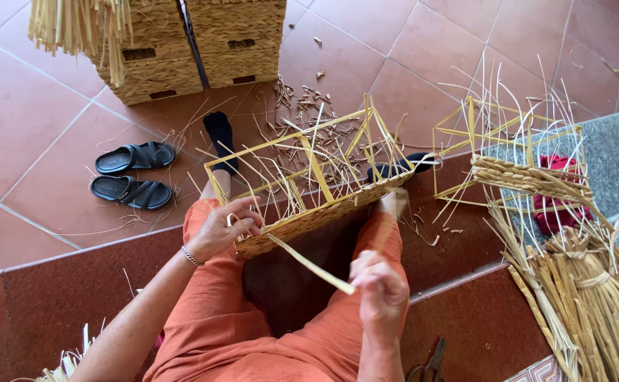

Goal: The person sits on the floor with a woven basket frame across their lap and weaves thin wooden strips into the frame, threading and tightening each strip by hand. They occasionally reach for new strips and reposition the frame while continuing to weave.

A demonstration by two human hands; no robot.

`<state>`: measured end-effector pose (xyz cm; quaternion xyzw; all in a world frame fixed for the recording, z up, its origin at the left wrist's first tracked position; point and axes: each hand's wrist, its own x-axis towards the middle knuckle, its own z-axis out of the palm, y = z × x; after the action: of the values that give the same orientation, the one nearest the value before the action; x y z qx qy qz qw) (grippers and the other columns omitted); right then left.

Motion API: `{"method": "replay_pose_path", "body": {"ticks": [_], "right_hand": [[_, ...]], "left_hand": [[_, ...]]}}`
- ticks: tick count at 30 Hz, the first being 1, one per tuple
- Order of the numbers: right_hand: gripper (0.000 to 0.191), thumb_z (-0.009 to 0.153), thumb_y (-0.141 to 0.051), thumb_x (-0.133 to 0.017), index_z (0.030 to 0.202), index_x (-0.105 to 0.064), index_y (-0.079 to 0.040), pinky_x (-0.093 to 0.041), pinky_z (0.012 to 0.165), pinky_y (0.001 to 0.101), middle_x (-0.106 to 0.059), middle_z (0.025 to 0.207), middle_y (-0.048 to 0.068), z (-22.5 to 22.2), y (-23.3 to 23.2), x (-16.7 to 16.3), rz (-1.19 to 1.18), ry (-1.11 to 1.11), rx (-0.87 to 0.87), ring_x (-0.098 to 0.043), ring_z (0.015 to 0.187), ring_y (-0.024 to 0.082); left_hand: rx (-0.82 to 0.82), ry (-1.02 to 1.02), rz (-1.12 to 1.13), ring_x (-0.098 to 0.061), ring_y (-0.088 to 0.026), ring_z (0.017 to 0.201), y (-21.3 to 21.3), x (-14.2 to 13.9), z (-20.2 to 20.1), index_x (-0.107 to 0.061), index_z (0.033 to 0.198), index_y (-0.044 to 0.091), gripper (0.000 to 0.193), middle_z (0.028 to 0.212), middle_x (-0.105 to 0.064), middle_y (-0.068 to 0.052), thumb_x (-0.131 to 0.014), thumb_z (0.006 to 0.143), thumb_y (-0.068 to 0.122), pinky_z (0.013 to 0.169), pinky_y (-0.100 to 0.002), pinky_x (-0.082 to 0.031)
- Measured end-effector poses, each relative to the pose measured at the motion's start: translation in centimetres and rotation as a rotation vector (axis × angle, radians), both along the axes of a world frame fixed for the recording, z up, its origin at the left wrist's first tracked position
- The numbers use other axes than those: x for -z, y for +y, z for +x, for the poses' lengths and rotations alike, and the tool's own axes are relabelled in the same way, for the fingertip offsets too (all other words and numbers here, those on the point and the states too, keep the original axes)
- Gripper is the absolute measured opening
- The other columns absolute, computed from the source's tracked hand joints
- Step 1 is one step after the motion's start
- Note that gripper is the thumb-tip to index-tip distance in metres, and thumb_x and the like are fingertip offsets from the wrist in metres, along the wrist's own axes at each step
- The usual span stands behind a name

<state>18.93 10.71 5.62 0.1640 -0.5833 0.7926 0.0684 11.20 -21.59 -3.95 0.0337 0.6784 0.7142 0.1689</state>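
Half-woven rectangular straw basket (309, 205), yellow frame with loose upright strands, rests on the person's lap. Left hand (226, 228) grips its woven rim; right hand (378, 284) pinches a flat straw strip (309, 264). Terracotta tiled floor (33, 106) carries black sandals (131, 174) and finished baskets (189, 46).

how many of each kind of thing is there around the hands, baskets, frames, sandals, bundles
Basket being woven, steadied by the left hand, with its strip pulled by the right hand: 1
Started frame on the right: 1
Finished woven baskets at the top: 2
Black sandals: 2
Tied straw bundle: 1
Total: 7
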Motion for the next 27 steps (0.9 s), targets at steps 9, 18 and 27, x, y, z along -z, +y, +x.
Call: {"method": "replay_pose_path", "body": {"ticks": [9, 18, 27], "right_hand": [[0.03, 0.095, -0.008, -0.069, 0.067, -0.062, -0.002, -0.037, 0.049, 0.0255, -0.055, 0.06, -0.002, -1.3, -6.7, 2.2, 0.502, -0.287, -0.274, -0.048, 0.055, 0.004], [0.032, 0.107, -0.02, -0.061, 0.081, -0.067, -0.003, -0.039, 0.057, 0.0253, -0.054, 0.071, -0.003, -3.0, -8.8, 3.7, 0.381, -0.29, -0.289, -0.049, 0.062, 0.006], [0.013, 0.094, -0.014, -0.071, 0.102, -0.071, -0.003, -0.051, 0.054, 0.0217, -0.071, 0.075, 0.0, -5.0, -9.1, 8.1, 0.533, -0.373, 0.075, -0.063, 0.063, 0.004]], "left_hand": [[-0.28, 0.457, -0.51, -0.067, -0.019, 0.089, 0.8, -3.2, 0.8, -0.057, 0.133, 0.007, 0.061, 0.104, -0.063, -0.01, -0.081, 0.077, 0.006, 0.073, -0.034, -0.056], [-0.1, 0.868, -0.609, -0.07, -0.029, 0.094, -0.1, -1.4, -0.3, -0.071, 0.101, 0.008, 0.022, 0.102, -0.069, -0.01, -0.074, 0.08, 0.004, 0.079, -0.038, -0.058], [-0.053, -0.05, -0.292, -0.075, -0.013, 0.073, 0.8, -1.0, -2.9, -0.069, 0.095, 0.0, 0.014, 0.08, -0.077, -0.01, -0.076, 0.088, 0.01, 0.064, -0.027, -0.061]]}}
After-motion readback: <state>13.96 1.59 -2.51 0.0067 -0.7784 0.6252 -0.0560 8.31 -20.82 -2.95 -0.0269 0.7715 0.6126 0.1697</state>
